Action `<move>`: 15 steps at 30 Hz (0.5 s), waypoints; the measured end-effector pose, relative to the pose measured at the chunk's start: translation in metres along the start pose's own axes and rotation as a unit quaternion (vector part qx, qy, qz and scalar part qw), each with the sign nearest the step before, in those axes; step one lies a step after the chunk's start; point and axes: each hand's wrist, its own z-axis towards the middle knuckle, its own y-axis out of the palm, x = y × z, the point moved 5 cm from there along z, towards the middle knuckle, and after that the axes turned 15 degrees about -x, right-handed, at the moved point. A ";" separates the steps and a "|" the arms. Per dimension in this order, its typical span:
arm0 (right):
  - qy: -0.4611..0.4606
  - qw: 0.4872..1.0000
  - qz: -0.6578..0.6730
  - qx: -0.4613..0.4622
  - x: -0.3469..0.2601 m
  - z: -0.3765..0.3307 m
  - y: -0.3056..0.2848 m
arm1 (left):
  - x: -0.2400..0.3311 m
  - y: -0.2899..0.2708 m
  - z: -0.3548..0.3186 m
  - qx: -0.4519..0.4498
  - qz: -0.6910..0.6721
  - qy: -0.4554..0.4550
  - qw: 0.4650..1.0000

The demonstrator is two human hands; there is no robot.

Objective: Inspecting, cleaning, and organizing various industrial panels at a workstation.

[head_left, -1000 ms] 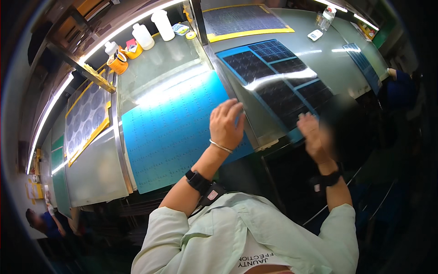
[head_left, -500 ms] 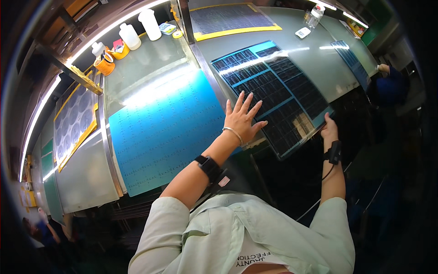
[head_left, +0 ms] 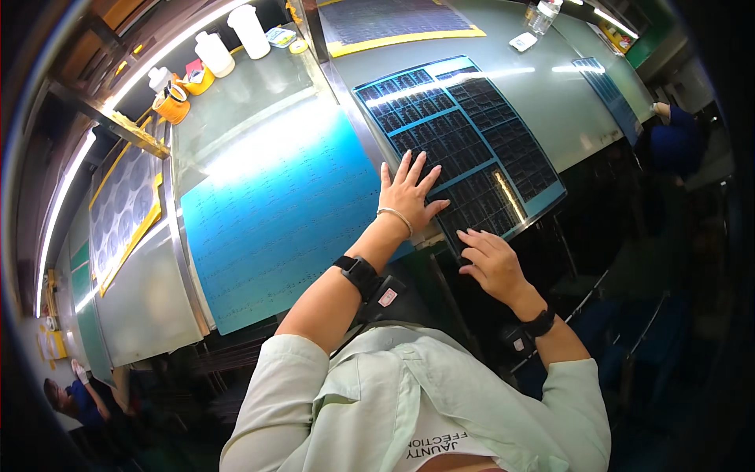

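A large blue-framed sheet with dark patterned panels point(head_left: 472, 134) lies flat on the grey table. My left hand point(head_left: 407, 193) rests palm down on its near left part, fingers spread. My right hand point(head_left: 491, 259) lies flat at the sheet's near edge, fingers apart, touching the dark panel. Neither hand grips anything. A plain bright blue sheet point(head_left: 275, 212) lies to the left, next to my left forearm.
White bottles point(head_left: 214, 53) and orange tape rolls point(head_left: 173, 106) stand at the far left. Another dark sheet with a yellow border point(head_left: 393, 22) lies at the back. A yellow-framed sheet point(head_left: 118, 208) lies far left. A person in blue point(head_left: 676, 141) is at the right.
The dark patterned sheet has come down flat onto the table. My right hand moved from its right edge to its near edge. My left hand stays pressed on it.
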 end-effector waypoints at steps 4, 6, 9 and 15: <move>-0.034 0.998 0.015 0.051 -0.007 0.003 -0.005 | -0.002 -0.002 -0.004 -0.004 -0.013 -0.003 1.000; 0.002 1.000 0.009 0.026 0.000 0.005 0.003 | -0.006 -0.008 -0.005 0.071 -0.078 0.003 0.994; 0.042 0.983 0.076 0.163 0.019 0.007 -0.028 | -0.015 -0.027 -0.020 0.228 -0.158 0.025 0.960; 0.151 0.965 0.093 0.195 0.036 0.018 -0.100 | 0.002 -0.015 -0.040 0.150 -0.125 0.138 0.971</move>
